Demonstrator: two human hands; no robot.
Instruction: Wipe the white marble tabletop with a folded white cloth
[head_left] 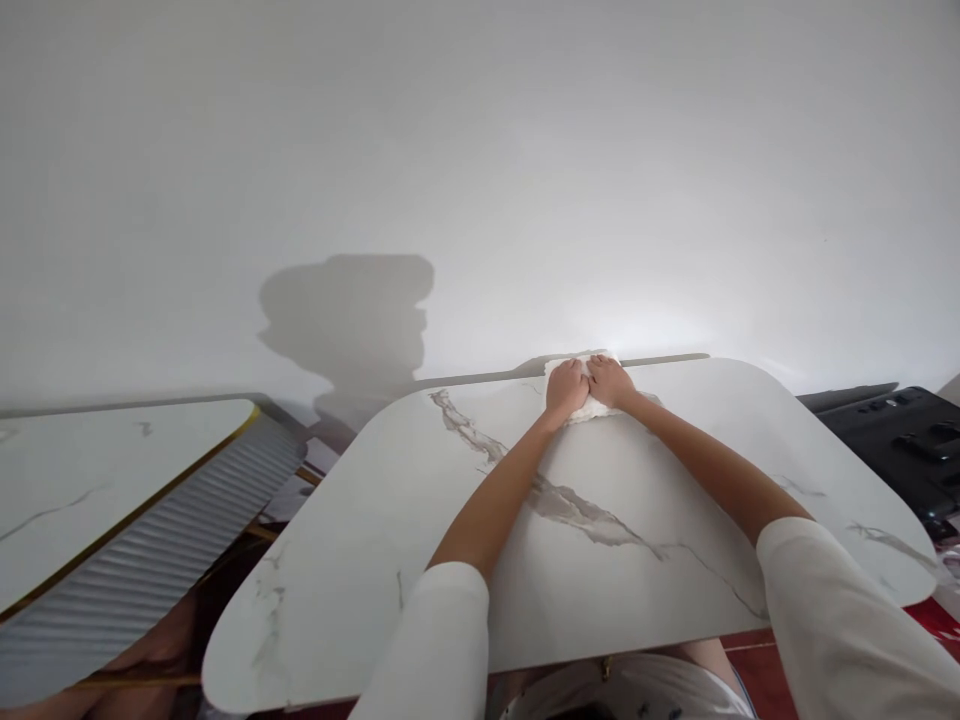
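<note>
A white cloth lies near the far edge of a white marble-patterned table, close to the wall. On its left part rests my left hand, fingers curled down into the fabric. My right hand presses on the right part of the same cloth, its fingers bent over it. Both arms reach forward across the tabletop, and the two hands touch or nearly touch. The undersides of the fingers are hidden.
A plain white wall rises behind the table. To the left stands a second marble-topped piece with a gold edge and ribbed grey side. Black equipment sits beyond the right edge. Part of a person's legs shows at lower left.
</note>
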